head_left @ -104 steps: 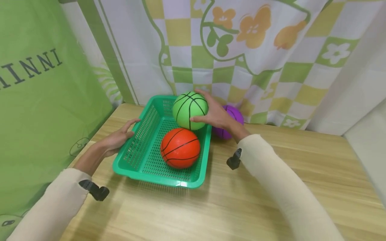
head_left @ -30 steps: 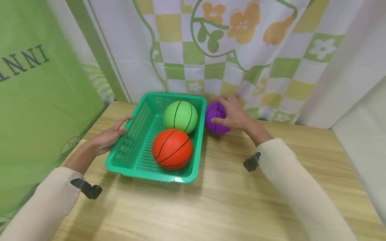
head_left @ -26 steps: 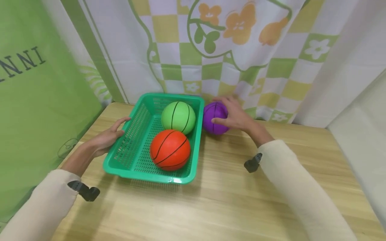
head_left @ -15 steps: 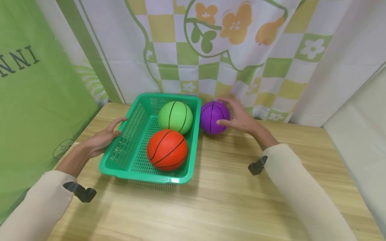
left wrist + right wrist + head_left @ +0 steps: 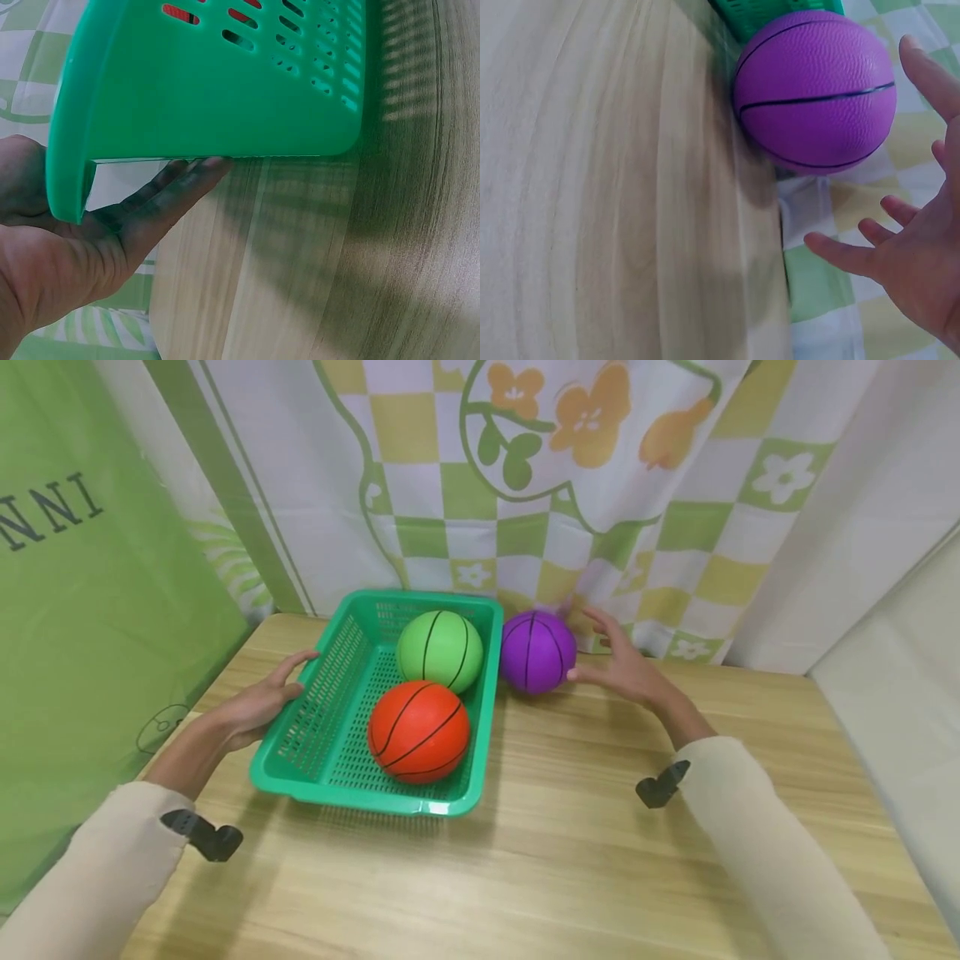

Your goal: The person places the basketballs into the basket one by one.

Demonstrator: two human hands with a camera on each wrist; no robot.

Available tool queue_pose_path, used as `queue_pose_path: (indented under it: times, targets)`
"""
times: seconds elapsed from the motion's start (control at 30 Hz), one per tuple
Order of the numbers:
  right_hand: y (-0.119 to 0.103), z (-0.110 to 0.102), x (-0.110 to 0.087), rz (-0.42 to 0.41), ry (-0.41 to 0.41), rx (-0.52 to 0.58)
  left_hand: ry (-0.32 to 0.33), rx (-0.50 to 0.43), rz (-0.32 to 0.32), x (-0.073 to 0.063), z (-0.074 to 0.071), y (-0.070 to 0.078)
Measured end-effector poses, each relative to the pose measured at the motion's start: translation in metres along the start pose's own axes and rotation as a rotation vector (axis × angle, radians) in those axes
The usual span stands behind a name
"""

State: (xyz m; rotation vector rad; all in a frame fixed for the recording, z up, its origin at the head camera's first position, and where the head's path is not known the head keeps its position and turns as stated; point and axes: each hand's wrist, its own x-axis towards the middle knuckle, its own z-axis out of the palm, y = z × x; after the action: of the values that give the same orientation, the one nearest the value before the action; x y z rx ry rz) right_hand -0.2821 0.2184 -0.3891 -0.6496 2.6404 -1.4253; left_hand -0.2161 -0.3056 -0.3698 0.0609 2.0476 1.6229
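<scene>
My left hand [image 5: 258, 703] holds the left rim of a green plastic basket [image 5: 483, 752]. Thumb and forefinger meet the rim; in the left wrist view, other fingers [image 5: 176, 196] reach under it along the basket's outer wall [image 5: 187, 112]. Inside the basket sit a light green toy basketball [image 5: 440, 652] and, nearer, an orange-red one [image 5: 418, 732]. A purple toy basketball [image 5: 537, 652] stands on the table against the basket's right side. Just right of it, my right hand [image 5: 626, 668] is spread, holding nothing; the right wrist view shows a gap between the fingers and the purple ball [image 5: 817, 94].
The wooden table [image 5: 600, 860] extends to the front and right. Behind it hangs a checked, flowered curtain [image 5: 525, 535], close behind the balls. Green fabric with lettering [image 5: 82, 652] covers the left side, and a pale wall [image 5: 900, 635] stands at the right.
Earlier my right hand held the light green ball over the basket; that ball now lies inside. The hand then went to the purple ball, which shifted slightly, and has since drawn back to the right.
</scene>
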Motion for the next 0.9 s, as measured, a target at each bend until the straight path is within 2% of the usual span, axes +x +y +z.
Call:
queue_pose_path:
  times: [0.27,0.53,0.9]
  targets:
    - [0.012,0.004,-0.004,0.033,-0.013,0.086,-0.002,-0.009,0.002,0.001,0.000,-0.002]
    - [0.015,0.016,0.006,0.061,-0.003,0.199,0.001,-0.003,0.005,0.000,0.000,0.000]
    - [0.019,0.030,0.020,0.032,-0.011,0.319,0.011,-0.005,-0.004,0.002,0.002,0.001]
